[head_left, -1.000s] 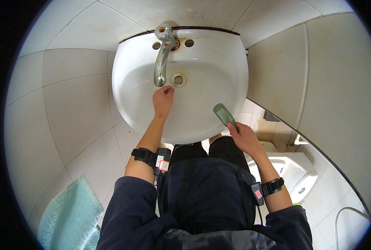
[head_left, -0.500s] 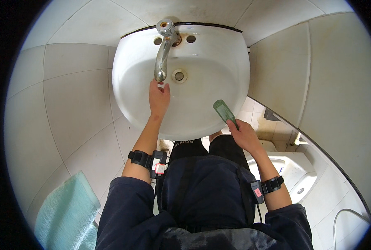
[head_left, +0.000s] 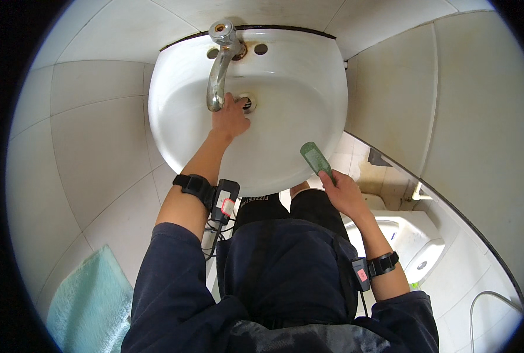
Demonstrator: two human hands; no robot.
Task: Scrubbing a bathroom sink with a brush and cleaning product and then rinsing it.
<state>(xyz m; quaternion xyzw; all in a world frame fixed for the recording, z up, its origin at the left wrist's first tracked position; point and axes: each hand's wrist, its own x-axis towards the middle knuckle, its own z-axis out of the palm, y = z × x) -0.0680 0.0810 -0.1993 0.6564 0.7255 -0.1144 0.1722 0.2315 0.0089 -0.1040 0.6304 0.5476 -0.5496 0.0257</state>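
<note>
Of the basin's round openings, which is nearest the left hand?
The drain at the bottom of the basin, pale-ringed, with the left hand right at it. The other two holes sit up at the back, flanking the faucet.

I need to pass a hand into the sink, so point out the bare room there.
The sink is bare on its right, between the drain, its right edge and the green bottle in the right hand. A smaller bare patch lies left of the faucet, up to the left edge. It is crowded around the drain, with the left hand and faucet close.
</note>
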